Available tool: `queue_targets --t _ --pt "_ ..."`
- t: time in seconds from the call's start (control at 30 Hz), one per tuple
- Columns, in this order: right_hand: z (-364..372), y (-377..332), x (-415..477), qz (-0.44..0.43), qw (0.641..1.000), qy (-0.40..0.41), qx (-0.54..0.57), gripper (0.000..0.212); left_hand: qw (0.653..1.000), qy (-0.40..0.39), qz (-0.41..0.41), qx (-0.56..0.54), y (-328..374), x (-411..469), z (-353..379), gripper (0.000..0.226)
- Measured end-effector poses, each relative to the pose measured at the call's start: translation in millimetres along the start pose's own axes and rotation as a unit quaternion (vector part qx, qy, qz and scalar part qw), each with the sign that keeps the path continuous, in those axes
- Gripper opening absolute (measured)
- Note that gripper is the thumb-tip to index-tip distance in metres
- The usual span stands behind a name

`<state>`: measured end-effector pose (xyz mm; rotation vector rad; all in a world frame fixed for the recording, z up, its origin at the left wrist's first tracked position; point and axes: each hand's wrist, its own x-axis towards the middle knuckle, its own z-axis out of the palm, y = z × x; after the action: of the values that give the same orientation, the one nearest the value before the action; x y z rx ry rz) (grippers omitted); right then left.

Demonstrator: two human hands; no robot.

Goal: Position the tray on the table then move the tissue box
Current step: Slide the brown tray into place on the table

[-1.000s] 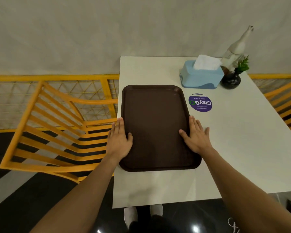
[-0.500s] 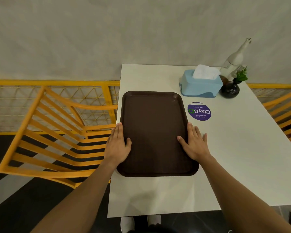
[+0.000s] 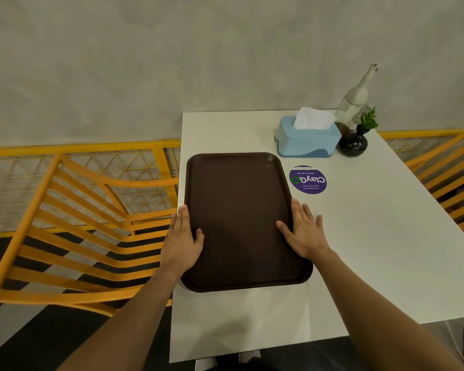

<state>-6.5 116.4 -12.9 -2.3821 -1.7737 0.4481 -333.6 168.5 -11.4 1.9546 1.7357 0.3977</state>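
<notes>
A dark brown tray [image 3: 239, 218] lies flat on the white table [image 3: 373, 250], along its left edge. My left hand [image 3: 181, 242] rests on the tray's left rim, thumb inside and fingers stretched along the edge. On the right rim my right hand [image 3: 304, 234] lies the same way, its outer fingers spread on the table. The light blue tissue box [image 3: 306, 140], with a white tissue sticking out, stands at the far side, just beyond the tray's far right corner and apart from it.
A round purple sticker [image 3: 308, 180] is on the table right of the tray. A black vase with a green sprig [image 3: 353, 144] and a white bottle-like figure [image 3: 355, 100] stand right of the tissue box. Yellow slatted chairs stand left [image 3: 78, 236] and right [image 3: 450, 183].
The view has shifted, so the table sits lower in the frame. Both hands keep their places on the tray's sides, and the tray seems unmoved on the table.
</notes>
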Motion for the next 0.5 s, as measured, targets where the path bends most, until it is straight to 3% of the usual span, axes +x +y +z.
queue_targets --t 0.5 --pt "-8.1 -1.5 -0.6 0.005 1.000 -0.008 0.003 0.088 0.998 -0.019 -0.005 -0.061 2.8 0.1 -3.1 0.081"
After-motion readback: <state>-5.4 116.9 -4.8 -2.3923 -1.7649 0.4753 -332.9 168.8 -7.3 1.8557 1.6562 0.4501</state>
